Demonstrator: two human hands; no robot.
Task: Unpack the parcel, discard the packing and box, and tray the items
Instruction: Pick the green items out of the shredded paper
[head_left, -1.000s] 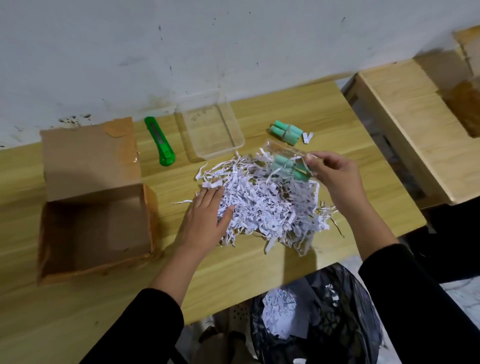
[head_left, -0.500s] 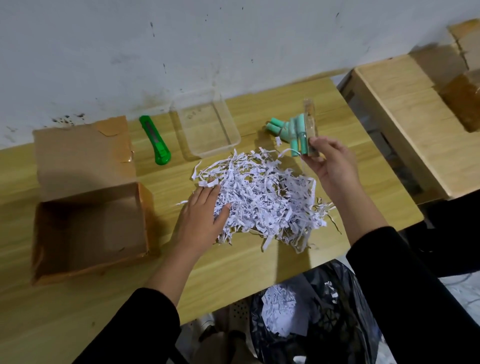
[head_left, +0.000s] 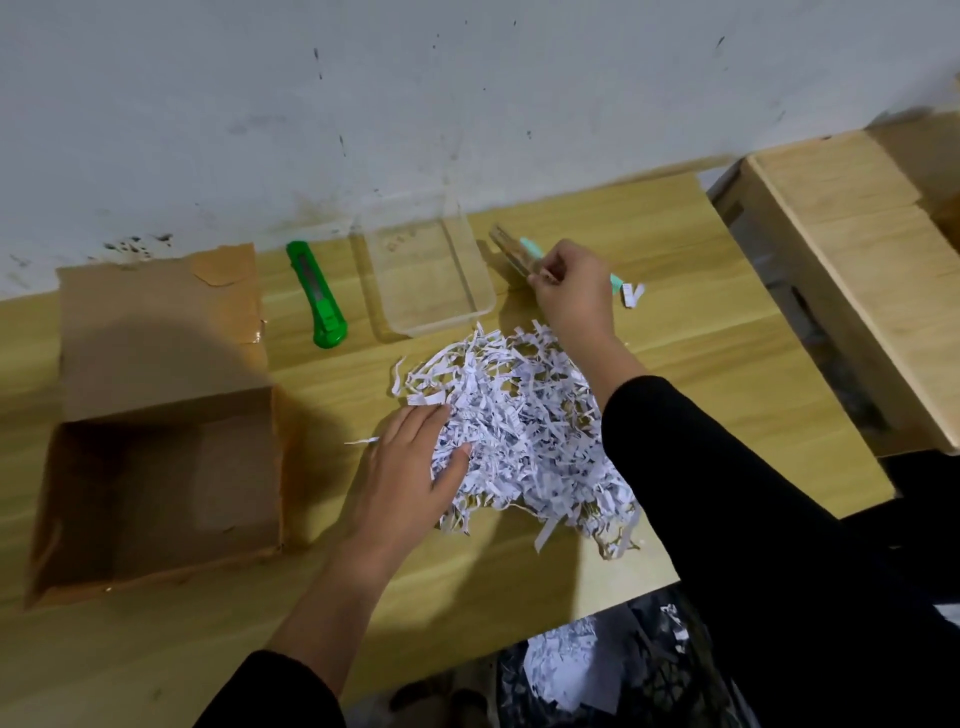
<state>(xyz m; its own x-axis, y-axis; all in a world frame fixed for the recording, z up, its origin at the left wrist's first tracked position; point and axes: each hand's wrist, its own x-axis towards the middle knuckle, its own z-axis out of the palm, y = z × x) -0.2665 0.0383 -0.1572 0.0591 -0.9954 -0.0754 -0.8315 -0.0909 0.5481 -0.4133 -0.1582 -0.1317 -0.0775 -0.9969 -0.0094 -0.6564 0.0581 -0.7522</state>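
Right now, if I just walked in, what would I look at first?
Probably the big messy pile of shredded white paper in the middle of the wooden table, with the left hand pressed on its near left edge. Next, the open, empty cardboard box on the left, and the bright green utility knife lying beside the clear plastic tray by the wall.

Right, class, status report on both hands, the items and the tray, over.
Left hand flat on the shredded paper, open. Right hand pinching a clear packet beside the clear tray. Tray holds no items yet. Cardboard box emptied, not discarded.
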